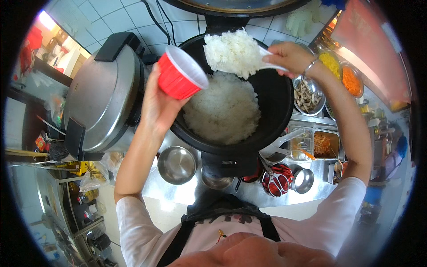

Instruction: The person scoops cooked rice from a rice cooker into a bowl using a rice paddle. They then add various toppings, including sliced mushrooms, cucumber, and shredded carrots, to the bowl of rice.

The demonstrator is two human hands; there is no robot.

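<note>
My left hand [163, 106] grips a red bowl [176, 78] with a white inside, tilted over the left rim of the black cooker pot; its visible inner wall is bare. In my right hand [288, 58] is the handle of a white rice paddle [267, 63]. A big heap of cooked white rice [232, 51] covers the paddle's blade, above the pot and to the right of the bowl. Below it, more cooked rice [223, 110] lies in the rice cooker's black pot [275, 100]. The raised cooker lid [240, 8] stands behind.
A second rice cooker [103, 96] with its lid down stands at left. Bowls of sliced mushrooms [307, 96], shredded carrot [352, 80] and yellow shreds [330, 63] are at right. Scissors [277, 182], a steel bowl [176, 165] and a steel food pan [325, 145] sit on the steel counter [186, 197].
</note>
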